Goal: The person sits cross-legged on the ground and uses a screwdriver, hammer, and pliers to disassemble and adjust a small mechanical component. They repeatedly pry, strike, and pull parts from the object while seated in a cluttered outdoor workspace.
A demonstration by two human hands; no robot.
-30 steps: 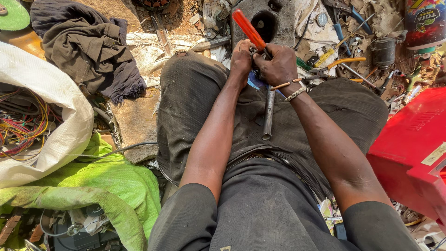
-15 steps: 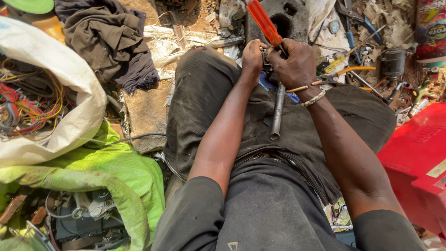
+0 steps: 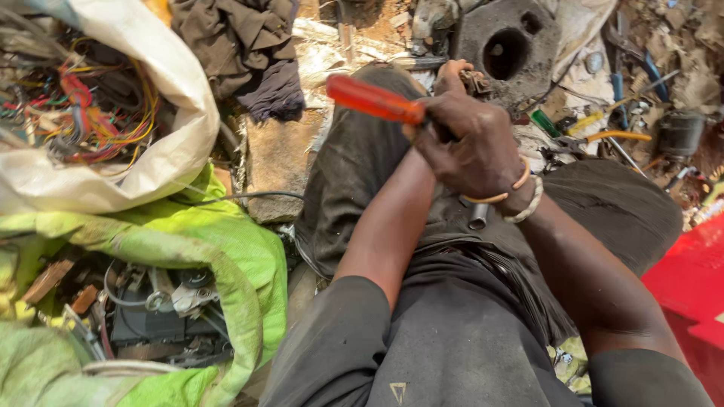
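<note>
Head view: right hand [image 3: 471, 147] grips an orange-handled screwdriver [image 3: 375, 99], hiding its tip; left hand [image 3: 452, 75], mostly covered, grip unclear.

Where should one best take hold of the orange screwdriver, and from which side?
Grip the screwdriver by its orange handle, coming from the left, where the thick handle sticks out free. The right hand already covers its other end, and the shaft is hidden there.
</note>
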